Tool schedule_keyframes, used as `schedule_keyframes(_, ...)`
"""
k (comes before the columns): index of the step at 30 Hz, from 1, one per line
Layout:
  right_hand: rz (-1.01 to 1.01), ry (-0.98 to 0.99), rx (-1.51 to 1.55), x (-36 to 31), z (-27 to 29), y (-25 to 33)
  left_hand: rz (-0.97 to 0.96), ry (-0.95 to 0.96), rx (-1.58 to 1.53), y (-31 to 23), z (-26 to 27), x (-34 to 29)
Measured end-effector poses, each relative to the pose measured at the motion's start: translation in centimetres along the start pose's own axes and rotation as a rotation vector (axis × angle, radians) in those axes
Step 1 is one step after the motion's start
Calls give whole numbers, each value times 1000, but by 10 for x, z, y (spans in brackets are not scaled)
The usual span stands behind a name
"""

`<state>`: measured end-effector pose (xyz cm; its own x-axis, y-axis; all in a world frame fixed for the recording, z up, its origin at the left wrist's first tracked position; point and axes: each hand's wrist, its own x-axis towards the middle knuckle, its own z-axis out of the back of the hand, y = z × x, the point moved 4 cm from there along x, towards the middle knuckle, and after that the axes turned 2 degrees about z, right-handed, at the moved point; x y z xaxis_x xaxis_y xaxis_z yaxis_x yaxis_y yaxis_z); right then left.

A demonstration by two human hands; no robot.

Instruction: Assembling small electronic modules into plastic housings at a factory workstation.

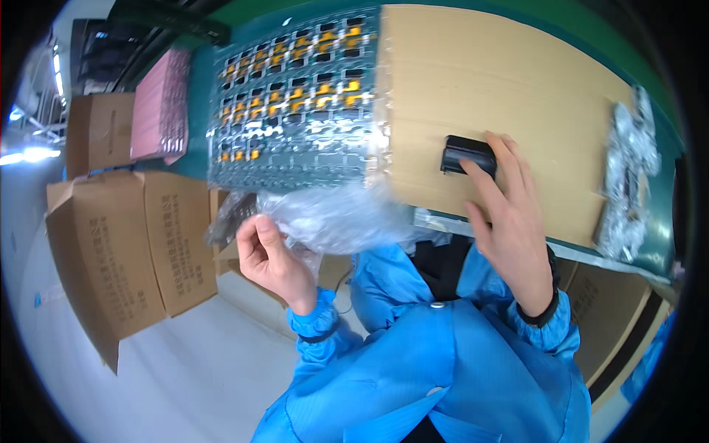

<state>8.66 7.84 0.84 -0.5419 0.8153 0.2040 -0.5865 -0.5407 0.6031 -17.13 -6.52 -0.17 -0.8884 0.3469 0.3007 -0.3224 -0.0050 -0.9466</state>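
My right hand [513,225] is over a small black rectangular device [468,153] lying on a cardboard sheet [436,66]. The index finger presses the near side of the device, while other fingers reach around its right end. My left hand [273,258] is closed in a pinch on a clear plastic bag [332,218], which hangs crumpled and motion-blurred over the table's near edge. Beside the sheet, a clear plastic tray [295,129] holds rows of small black and yellow parts. Part of its lower section shows vacant pockets.
Bubble-wrapped items [628,177] lie along the right edge of the green table [661,214]. A pink bubble-wrap stack [159,107] stands at the far left. An open cardboard box [140,251] is on the left, below table height. More cardboard [609,310] is under the right side.
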Motion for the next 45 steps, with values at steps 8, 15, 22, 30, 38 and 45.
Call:
schedule_keyframes(8, 94, -33, -245, 2, -15, -2, 171, 153, 1675, 223, 210, -23)
schedule_keyframes(15, 7, -187, 136, 1, -3, -3, -164, -6, 609, 48, 49, 64)
schedule_keyframes(22, -419, 42, 618, 3, -9, -34, -425, 273, 976, 49, -24, 133)
schedule_keyframes(30, -108, -344, -37, 9, 13, 6, -318, 454, 837, 33, -18, 150)
schedule_keyframes(38, -659, 652, 1453, 15, -51, 59, -658, 721, -83, -55, -38, 26)
schedule_keyframes(45, -454, 642, 1491, 9, -46, 57, -854, 908, -253, -63, -56, 2)
